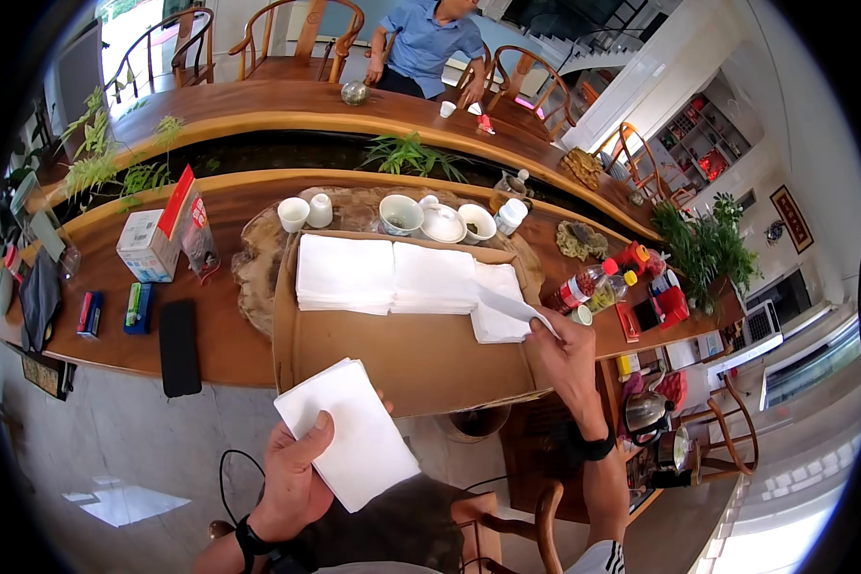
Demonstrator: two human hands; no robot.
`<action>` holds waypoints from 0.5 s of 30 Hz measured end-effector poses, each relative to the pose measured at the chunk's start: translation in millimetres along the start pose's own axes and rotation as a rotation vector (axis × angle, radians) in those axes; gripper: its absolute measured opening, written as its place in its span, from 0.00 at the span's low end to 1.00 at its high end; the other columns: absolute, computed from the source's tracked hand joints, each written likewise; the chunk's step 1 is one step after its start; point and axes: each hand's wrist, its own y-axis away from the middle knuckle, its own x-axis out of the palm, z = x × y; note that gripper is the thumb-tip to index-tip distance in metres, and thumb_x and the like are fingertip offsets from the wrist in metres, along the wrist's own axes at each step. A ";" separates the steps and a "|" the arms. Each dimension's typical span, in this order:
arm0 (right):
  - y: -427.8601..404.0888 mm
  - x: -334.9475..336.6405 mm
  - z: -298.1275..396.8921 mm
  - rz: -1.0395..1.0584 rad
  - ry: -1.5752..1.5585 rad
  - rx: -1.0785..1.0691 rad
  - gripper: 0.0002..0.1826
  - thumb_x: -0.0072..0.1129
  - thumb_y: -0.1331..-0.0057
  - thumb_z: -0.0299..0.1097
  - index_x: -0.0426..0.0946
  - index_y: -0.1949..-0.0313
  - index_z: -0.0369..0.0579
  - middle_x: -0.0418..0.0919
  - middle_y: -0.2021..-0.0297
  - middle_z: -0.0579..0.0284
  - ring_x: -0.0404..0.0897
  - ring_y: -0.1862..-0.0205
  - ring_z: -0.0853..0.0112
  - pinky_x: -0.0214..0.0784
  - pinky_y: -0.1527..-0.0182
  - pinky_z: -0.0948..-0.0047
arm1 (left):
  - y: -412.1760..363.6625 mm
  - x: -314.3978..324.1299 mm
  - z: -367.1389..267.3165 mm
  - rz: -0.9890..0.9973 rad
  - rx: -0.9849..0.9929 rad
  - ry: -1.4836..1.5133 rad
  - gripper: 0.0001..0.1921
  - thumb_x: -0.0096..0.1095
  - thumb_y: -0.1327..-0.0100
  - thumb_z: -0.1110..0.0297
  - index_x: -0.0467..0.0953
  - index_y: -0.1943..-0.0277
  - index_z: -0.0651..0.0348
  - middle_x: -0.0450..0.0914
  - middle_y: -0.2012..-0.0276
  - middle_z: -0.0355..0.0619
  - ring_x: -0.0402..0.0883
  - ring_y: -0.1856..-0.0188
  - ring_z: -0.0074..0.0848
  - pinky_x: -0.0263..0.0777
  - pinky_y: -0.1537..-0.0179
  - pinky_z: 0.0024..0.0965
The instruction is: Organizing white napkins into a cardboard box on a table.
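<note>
My left hand grips a stack of white paper sheets, thumb on top, in front of a shallow cardboard box. At the box's right side, my right hand pinches the corner of a thin white sheet, lifted at an angle over the right-hand paper pile. Beside that pile in the box lie a middle pile and a left pile of white sheets, along the far wall. The fingers of my left hand are mostly hidden under the stack.
Behind the box stand white teacups, a lidded bowl and a white bottle. Plastic bottles are at right; a black phone overhangs the table at left. Across the table sits a person in a blue shirt.
</note>
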 end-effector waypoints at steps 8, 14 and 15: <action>30.7 13.9 106.4 0.064 -0.144 -0.248 0.16 0.52 0.21 0.22 0.84 0.40 0.30 0.90 0.51 0.40 0.92 0.48 0.52 0.83 0.46 0.65 | 1.4 -16.2 12.0 -0.018 -0.111 0.005 0.31 0.54 0.15 0.54 0.63 0.21 0.68 0.82 0.34 0.61 0.83 0.32 0.46 0.77 0.30 0.51; 48.0 53.7 142.2 0.390 0.130 -0.911 0.21 0.61 0.37 0.19 0.82 0.44 0.25 0.82 0.39 0.35 0.81 0.33 0.39 0.80 0.34 0.45 | -3.2 -14.6 10.6 0.055 -0.037 0.220 0.29 0.42 0.11 0.48 0.68 0.24 0.63 0.79 0.31 0.48 0.81 0.32 0.33 0.74 0.29 0.40; 49.7 57.2 143.6 0.400 0.116 -0.926 0.21 0.61 0.37 0.19 0.82 0.44 0.25 0.82 0.39 0.35 0.81 0.33 0.39 0.80 0.34 0.45 | -3.5 -13.3 9.5 0.040 -0.020 0.223 0.29 0.42 0.11 0.48 0.68 0.24 0.63 0.79 0.31 0.48 0.81 0.32 0.33 0.74 0.29 0.40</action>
